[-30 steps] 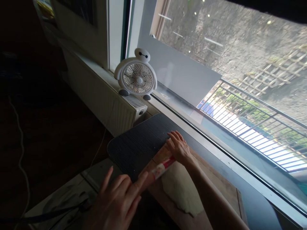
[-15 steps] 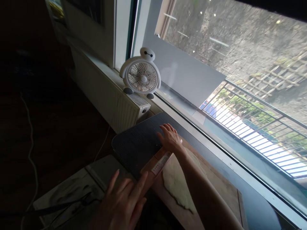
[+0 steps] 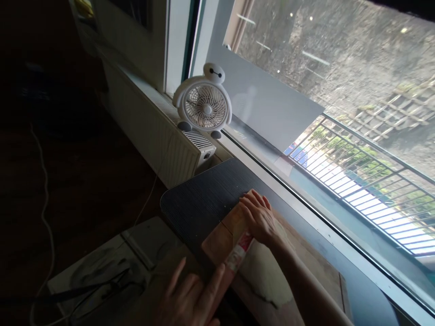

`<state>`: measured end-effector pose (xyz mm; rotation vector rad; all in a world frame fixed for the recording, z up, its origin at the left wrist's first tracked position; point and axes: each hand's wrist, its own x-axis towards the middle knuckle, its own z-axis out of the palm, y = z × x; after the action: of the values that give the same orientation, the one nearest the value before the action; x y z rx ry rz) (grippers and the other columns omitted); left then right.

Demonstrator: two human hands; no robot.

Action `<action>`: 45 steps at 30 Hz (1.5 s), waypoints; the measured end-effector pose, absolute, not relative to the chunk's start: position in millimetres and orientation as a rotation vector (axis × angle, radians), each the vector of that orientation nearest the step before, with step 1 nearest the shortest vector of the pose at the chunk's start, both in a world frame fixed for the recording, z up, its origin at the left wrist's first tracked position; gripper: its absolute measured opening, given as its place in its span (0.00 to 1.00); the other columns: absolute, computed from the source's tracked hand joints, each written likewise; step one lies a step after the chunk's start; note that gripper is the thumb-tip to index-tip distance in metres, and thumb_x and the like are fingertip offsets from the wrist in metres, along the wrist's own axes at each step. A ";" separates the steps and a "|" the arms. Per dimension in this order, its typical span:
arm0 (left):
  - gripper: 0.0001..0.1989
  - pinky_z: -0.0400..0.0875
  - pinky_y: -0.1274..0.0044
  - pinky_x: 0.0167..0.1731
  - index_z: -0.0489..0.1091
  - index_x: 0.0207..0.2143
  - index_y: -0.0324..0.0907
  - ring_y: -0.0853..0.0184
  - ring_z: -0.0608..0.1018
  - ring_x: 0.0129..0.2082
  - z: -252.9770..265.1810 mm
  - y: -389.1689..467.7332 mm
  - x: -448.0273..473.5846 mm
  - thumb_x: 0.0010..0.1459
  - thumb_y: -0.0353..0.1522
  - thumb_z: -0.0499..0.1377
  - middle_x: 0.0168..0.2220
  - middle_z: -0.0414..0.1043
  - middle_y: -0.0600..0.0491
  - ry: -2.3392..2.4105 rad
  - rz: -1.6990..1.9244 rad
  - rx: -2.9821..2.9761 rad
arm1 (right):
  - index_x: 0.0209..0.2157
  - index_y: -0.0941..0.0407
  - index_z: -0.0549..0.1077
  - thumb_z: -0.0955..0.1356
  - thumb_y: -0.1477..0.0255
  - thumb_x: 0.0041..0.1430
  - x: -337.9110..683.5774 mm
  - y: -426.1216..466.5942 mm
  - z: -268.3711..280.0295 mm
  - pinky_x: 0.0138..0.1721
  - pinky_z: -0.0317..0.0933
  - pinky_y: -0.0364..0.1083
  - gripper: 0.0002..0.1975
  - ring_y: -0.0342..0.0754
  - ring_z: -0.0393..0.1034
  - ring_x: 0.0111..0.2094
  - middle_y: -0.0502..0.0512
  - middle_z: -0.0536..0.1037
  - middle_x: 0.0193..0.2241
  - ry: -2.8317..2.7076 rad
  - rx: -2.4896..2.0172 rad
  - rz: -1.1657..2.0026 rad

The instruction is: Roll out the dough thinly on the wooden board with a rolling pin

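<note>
Rolling pin (image 3: 237, 258) along edge of dough sheet (image 3: 268, 276), on wooden board (image 3: 217, 244).
Looks like mid-rolling to me. Right hand (image 3: 261, 220) lies over far end, fingers forward, can't tell if it grips; left hand (image 3: 193, 296) at near end, fingers spread. Board's on dark counter (image 3: 200, 199), fan (image 3: 206, 108) beyond. I'd say next stroke calls for level pressure from both sides.

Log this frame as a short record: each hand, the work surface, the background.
Left hand: at the near end of the roller, fingers spread
Right hand: over the roller's far end; grip unclear
Dough: flat sheet, partly hidden by the right forearm
Board: wooden, on a dark table
Background: white fan on a radiator, beside a window
</note>
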<state>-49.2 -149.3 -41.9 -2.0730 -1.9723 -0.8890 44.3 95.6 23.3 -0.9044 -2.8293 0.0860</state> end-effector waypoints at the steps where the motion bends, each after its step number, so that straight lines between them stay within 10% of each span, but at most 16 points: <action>1: 0.27 0.56 0.58 0.56 0.52 0.62 0.46 0.67 0.72 0.33 -36.4 -149.9 -57.0 0.60 0.33 0.50 0.32 0.71 0.56 -2.001 -0.878 -2.075 | 0.54 0.47 0.66 0.55 0.62 0.67 24.4 98.4 24.1 0.62 0.41 0.57 0.19 0.50 0.44 0.64 0.47 0.66 0.57 -2.811 -0.921 0.088; 8: 0.31 0.51 0.53 0.57 0.55 0.60 0.53 0.66 0.72 0.39 -4.7 -142.8 -75.3 0.56 0.23 0.51 0.37 0.70 0.55 -2.157 -0.663 -2.069 | 0.52 0.49 0.68 0.54 0.64 0.67 43.9 74.5 21.3 0.61 0.48 0.56 0.19 0.51 0.42 0.65 0.48 0.64 0.59 -2.753 -0.995 0.057; 13: 0.28 0.48 0.52 0.59 0.63 0.55 0.53 0.66 0.72 0.41 5.5 -110.1 -68.4 0.54 0.21 0.52 0.36 0.70 0.55 -2.085 -0.741 -2.075 | 0.64 0.56 0.50 0.57 0.62 0.65 145.9 39.1 -0.7 0.62 0.46 0.60 0.28 0.55 0.42 0.65 0.59 0.52 0.64 -2.673 -1.034 -0.086; 19: 0.21 0.48 0.49 0.57 0.68 0.52 0.47 0.60 0.72 0.42 16.3 -53.4 -87.2 0.57 0.25 0.52 0.33 0.72 0.50 -2.101 -0.673 -1.902 | 0.56 0.54 0.64 0.51 0.60 0.68 71.0 106.3 18.1 0.59 0.48 0.60 0.24 0.56 0.42 0.65 0.58 0.56 0.63 -2.653 -1.318 0.080; 32: 0.21 0.48 0.51 0.59 0.68 0.51 0.47 0.62 0.72 0.42 11.1 -57.6 -70.3 0.56 0.23 0.52 0.36 0.72 0.52 -2.091 -0.713 -1.992 | 0.64 0.54 0.50 0.54 0.60 0.67 132.9 68.1 0.4 0.62 0.46 0.57 0.28 0.52 0.37 0.66 0.54 0.51 0.65 -2.674 -1.151 0.002; 45: 0.20 0.44 0.51 0.59 0.67 0.53 0.47 0.61 0.71 0.41 7.2 -34.6 -74.7 0.57 0.27 0.55 0.34 0.71 0.51 -2.096 -0.595 -1.944 | 0.60 0.51 0.59 0.50 0.60 0.68 59.7 121.8 17.2 0.61 0.44 0.56 0.25 0.50 0.40 0.65 0.52 0.53 0.64 -2.615 -1.262 0.087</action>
<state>-74.7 -34.6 7.2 -1.9436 -2.0958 -0.5950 59.7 121.8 17.2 -1.2619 -2.6154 0.0865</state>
